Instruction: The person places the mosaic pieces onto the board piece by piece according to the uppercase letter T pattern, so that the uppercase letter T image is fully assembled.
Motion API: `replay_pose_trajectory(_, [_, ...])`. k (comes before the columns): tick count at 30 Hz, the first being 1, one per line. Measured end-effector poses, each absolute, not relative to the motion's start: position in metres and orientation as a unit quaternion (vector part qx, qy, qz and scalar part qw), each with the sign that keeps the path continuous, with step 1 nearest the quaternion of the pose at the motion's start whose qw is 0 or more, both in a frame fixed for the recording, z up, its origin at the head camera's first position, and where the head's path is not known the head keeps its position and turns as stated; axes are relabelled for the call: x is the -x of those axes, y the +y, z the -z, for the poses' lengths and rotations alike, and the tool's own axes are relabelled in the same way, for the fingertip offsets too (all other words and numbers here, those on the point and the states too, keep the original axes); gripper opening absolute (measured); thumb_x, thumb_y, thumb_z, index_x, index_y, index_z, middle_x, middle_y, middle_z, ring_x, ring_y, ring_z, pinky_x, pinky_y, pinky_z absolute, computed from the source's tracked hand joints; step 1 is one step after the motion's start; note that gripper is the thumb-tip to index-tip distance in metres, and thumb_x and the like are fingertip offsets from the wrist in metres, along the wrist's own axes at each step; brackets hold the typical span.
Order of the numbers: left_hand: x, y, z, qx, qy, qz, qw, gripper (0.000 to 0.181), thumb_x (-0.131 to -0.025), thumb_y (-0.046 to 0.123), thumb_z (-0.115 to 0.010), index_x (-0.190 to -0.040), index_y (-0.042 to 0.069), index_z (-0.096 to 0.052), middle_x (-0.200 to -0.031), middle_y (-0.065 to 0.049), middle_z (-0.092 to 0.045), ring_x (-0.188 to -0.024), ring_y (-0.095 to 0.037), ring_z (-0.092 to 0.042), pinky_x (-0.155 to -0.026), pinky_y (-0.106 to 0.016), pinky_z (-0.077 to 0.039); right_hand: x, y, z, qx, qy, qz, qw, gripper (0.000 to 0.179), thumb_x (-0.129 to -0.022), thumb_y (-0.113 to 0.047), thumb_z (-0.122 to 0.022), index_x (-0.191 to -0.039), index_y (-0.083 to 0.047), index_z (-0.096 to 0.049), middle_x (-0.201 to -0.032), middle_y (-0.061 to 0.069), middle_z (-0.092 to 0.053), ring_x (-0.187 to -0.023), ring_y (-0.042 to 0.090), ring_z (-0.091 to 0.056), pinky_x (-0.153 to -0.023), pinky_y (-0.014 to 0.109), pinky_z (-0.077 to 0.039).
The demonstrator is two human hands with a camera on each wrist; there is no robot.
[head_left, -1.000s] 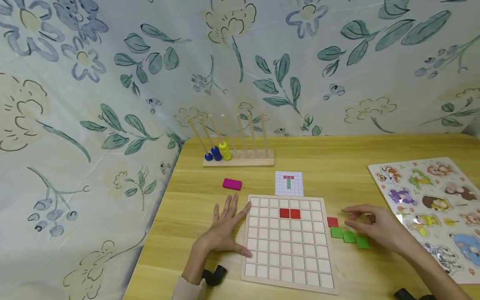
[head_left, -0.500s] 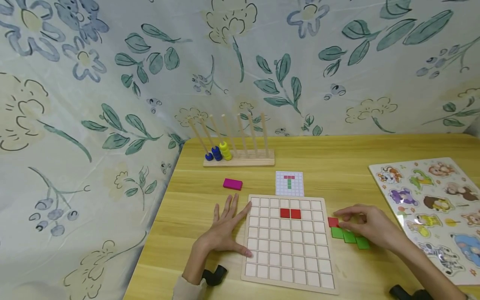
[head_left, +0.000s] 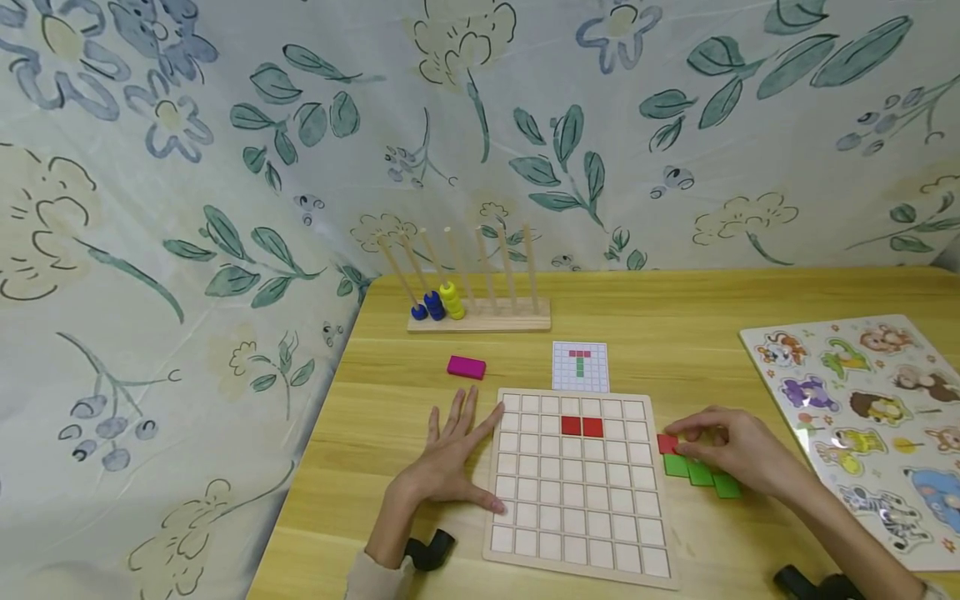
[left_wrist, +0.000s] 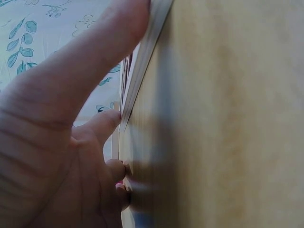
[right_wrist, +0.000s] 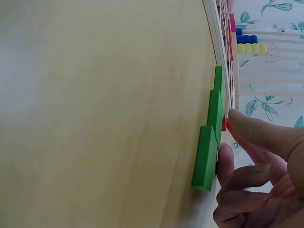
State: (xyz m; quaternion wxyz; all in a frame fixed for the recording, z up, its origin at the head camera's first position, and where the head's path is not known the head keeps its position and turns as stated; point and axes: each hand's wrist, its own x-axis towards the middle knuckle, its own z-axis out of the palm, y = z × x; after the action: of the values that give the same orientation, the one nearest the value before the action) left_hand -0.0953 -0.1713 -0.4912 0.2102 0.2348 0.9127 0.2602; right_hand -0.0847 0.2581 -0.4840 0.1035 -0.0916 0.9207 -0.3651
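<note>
A pale wooden grid board (head_left: 575,523) lies in front of me, with two red square tiles (head_left: 582,427) side by side in its second row. My left hand (head_left: 442,467) is spread with straight fingers; its thumb and index finger touch the board's left edge, as the left wrist view (left_wrist: 57,118) hand also shows. To the right of the board, my right hand (head_left: 738,450) pinches a loose red tile (head_left: 666,444) between thumb and index finger. Several green tiles (right_wrist: 206,156) lie in a stepped row beside it, partly under that hand.
A small card (head_left: 580,379) with a coloured T pattern lies behind the board. Farther back stands a peg rack (head_left: 495,317) with blue and yellow beads. A magenta block (head_left: 467,367) lies at left, an animal puzzle board (head_left: 825,396) at right. Floral cloth (head_left: 480,167) hangs behind the table.
My right hand has moved left and its fingers have come down onto the loose red tile. The left hand stays at the board's edge.
</note>
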Motion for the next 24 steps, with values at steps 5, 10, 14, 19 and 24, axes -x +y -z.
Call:
replay_pose_trajectory(5, [0.0953,-0.1711,0.4900,-0.238,0.912,-0.260,0.208,0.135,-0.066,0.054,-0.094,-0.168,0.029,-0.008,-0.172,-0.013,0.025,-0.158,-0.036,0.026,-0.121,-0.069,0.021,0.0860,0.2563,0.4849,0.095,0.920,0.369,0.089,0.020,-0.088,-0.017,-0.082,-0.107,-0.012,-0.081,-0.086,-0.002,-0.067,-0.070,0.002,-0.048,-0.057,0.022,-0.042])
replay_pose_trajectory(10, [0.0955,-0.1713,0.4893,-0.239,0.913,-0.258,0.207,0.136,-0.066,0.054,-0.094,-0.168,0.029,-0.007,-0.172,-0.013,0.025,-0.159,-0.036,0.025,-0.121,-0.069,0.021,0.0886,0.2565,0.4840,0.082,0.919,0.374,0.094,0.016,-0.089,-0.018,-0.081,-0.104,-0.011,-0.081,-0.083,-0.001,-0.066,-0.068,0.002,-0.050,-0.055,0.022,-0.044])
replay_pose_trajectory(14, [0.0955,-0.1718,0.4897,-0.240,0.912,-0.259,0.207,0.135,-0.067,0.054,-0.094,-0.168,0.029,-0.007,-0.172,-0.013,0.025,-0.159,-0.036,0.026,-0.121,-0.069,0.021,0.0905,0.2586,0.4841,0.068,0.922,0.367,0.100,0.020,-0.092,-0.021,-0.079,-0.108,-0.009,-0.080,-0.084,0.000,-0.067,-0.068,0.002,-0.048,-0.054,0.022,-0.042])
replay_pose_trajectory(19, [0.0948,-0.1723,0.4894,-0.242,0.911,-0.261,0.208,0.135,-0.067,0.053,-0.094,-0.168,0.027,-0.008,-0.171,-0.014,0.025,-0.158,-0.037,0.025,-0.121,-0.070,0.021,0.0903,0.2616,0.4850,0.077,0.918,0.374,0.105,0.027,-0.091,-0.022,-0.080,-0.114,-0.008,-0.078,-0.087,0.000,-0.068,-0.064,0.003,-0.048,-0.051,0.022,-0.041])
replay_pose_trajectory(24, [0.0946,-0.1725,0.4901,-0.239,0.911,-0.263,0.209,0.135,-0.067,0.053,-0.094,-0.168,0.029,-0.008,-0.172,-0.013,0.025,-0.158,-0.036,0.026,-0.121,-0.069,0.022,0.0900,0.2618,0.4850,0.076,0.916,0.378,0.112,0.027,-0.090,-0.022,-0.081,-0.114,-0.009,-0.077,-0.086,0.000,-0.066,-0.064,0.004,-0.047,-0.052,0.022,-0.041])
